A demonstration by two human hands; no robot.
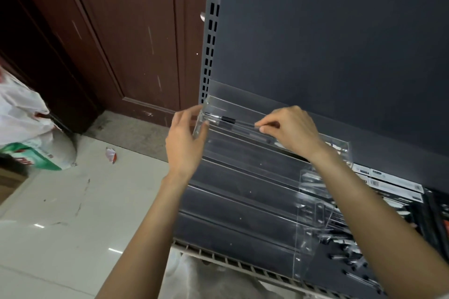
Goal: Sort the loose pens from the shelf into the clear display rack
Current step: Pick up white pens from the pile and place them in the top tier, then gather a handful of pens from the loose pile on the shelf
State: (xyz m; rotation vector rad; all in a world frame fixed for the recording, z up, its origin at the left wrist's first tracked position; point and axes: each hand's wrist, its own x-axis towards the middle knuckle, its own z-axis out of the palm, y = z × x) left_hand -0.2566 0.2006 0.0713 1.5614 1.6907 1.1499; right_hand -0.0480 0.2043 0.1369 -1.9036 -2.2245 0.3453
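Note:
A clear stepped display rack point(243, 177) stands on the dark shelf, its tiers running left to right. In an upper tier lies a clear pen with a black grip point(228, 120). My right hand point(291, 131) pinches the right end of that pen between thumb and fingertips. My left hand point(187, 143) holds the rack's left end wall, thumb on the near side and fingers at the top corner. Several loose pens point(340, 243) with black tips lie on the shelf at the right, partly seen through the rack's clear side wall.
Boxed packs with barcodes point(393, 182) lie at the right behind the loose pens. The grey slotted upright point(210, 39) and dark back panel rise behind the rack. A brown door, white bags point(26, 124) and a tiled floor are at the left.

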